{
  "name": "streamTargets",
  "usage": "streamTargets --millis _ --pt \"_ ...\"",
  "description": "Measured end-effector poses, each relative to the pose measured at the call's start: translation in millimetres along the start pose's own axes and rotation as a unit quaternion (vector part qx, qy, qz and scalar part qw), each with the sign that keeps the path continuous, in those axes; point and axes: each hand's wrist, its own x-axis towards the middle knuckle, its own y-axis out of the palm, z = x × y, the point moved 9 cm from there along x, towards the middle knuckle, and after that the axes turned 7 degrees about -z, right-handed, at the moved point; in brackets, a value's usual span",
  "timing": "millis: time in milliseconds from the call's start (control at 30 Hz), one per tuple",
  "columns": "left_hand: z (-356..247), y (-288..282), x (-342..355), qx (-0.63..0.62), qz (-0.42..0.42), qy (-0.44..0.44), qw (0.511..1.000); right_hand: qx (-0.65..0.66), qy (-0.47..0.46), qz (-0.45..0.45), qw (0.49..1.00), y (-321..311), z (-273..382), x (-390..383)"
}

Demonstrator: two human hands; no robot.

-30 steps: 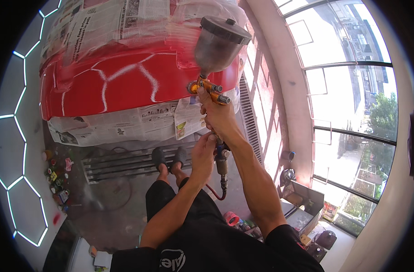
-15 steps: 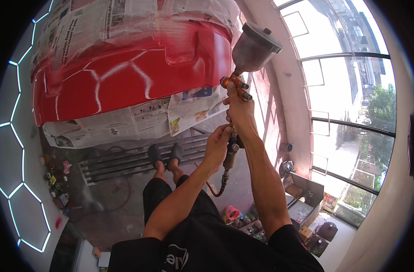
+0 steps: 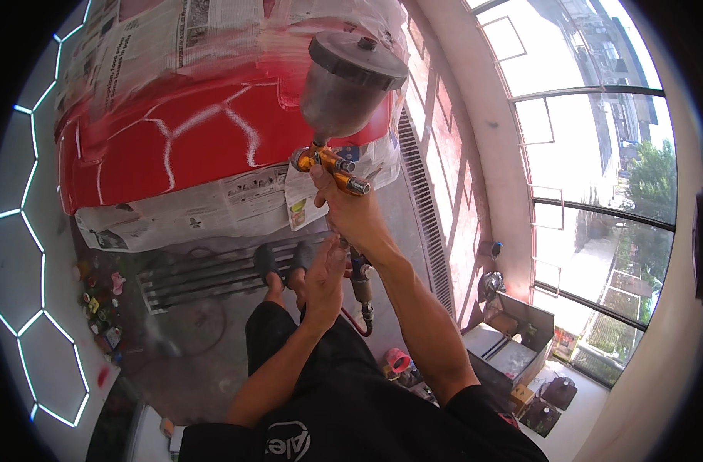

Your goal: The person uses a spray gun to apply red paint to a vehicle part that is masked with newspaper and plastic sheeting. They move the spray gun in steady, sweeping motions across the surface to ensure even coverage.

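Note:
My right hand [image 3: 353,212] is wrapped round the handle of a spray gun [image 3: 332,163] with an orange-gold body. A large grey metal paint cup [image 3: 347,88] with a dark lid stands on top of it. My left hand [image 3: 326,277] is closed at the bottom of the handle, its fingertips by the fitting; exactly what they pinch is partly hidden. Below hangs a cylindrical air fitting [image 3: 362,289] with a red hose [image 3: 354,322]. Beyond the gun is a glossy red car panel [image 3: 205,142] with white sprayed honeycomb lines, masked above and below with newspaper [image 3: 251,206].
A slatted metal rack [image 3: 205,277] lies on the floor by my feet. To the right are a floor grate [image 3: 428,223], large windows [image 3: 575,154] and a grey metal box [image 3: 513,339]. Cans and clutter [image 3: 97,312] line the left wall, near glowing hexagon lights [image 3: 39,246].
Both hands and the spray gun have moved left and slightly down, so the cup now overlaps the red panel. My left hand stays at the handle's lower end.

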Motion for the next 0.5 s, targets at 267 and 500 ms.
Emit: streamTargets --millis 267,500 --pt "36.9 -98.2 -24.0 0.139 -0.034 -0.047 0.989 -0.018 0.037 -0.111 0.993 -57.8 -22.1 24.7" --pt "40.4 -161.0 -46.1 0.178 -0.087 -0.105 0.975 -0.007 0.005 -0.197 0.980 -103.3 -31.6 32.7"
